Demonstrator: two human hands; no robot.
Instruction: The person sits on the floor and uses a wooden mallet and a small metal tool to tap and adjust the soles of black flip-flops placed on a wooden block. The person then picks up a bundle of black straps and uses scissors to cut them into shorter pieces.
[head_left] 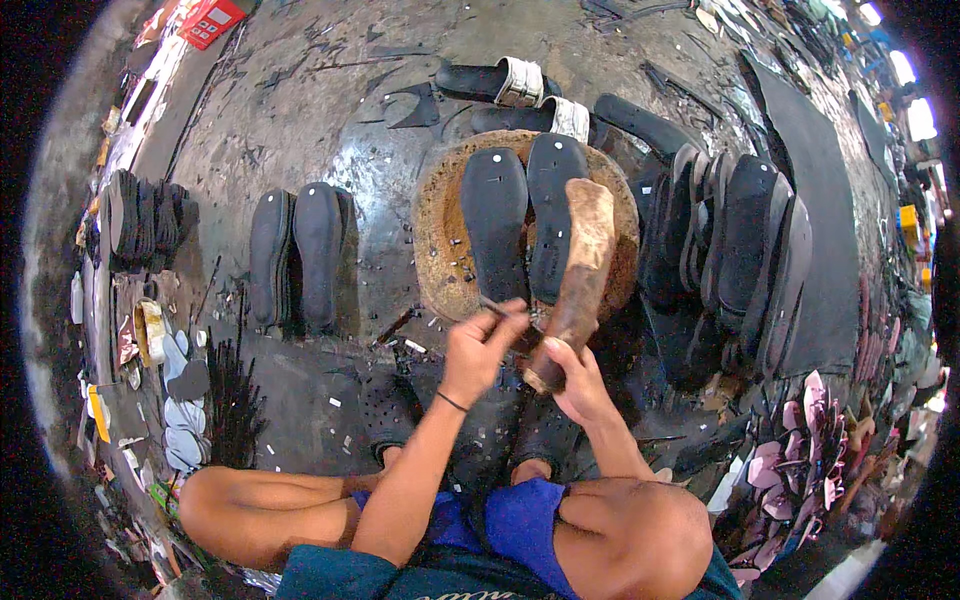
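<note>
My right hand (580, 385) is closed round the lower end of a wooden club (583, 265), pale at the top and dark brown below. The club slants up over the right edge of a round wooden block (437, 240). In a pinch, my left hand (482, 350) holds a short dark rod (494, 306), slightly blurred. Side by side on the block lie a left black shoe sole (495, 220) and a right black shoe sole (556, 210), each with a white dot and small slits. The club covers part of the right one.
Stacked black soles (318, 255) stand on the floor to the left, with more soles (125, 220) at far left. Many soles (745, 240) lean together on the right. Sandals with white straps (520, 82) lie behind the block. Pink pieces (775, 480) are heaped at lower right.
</note>
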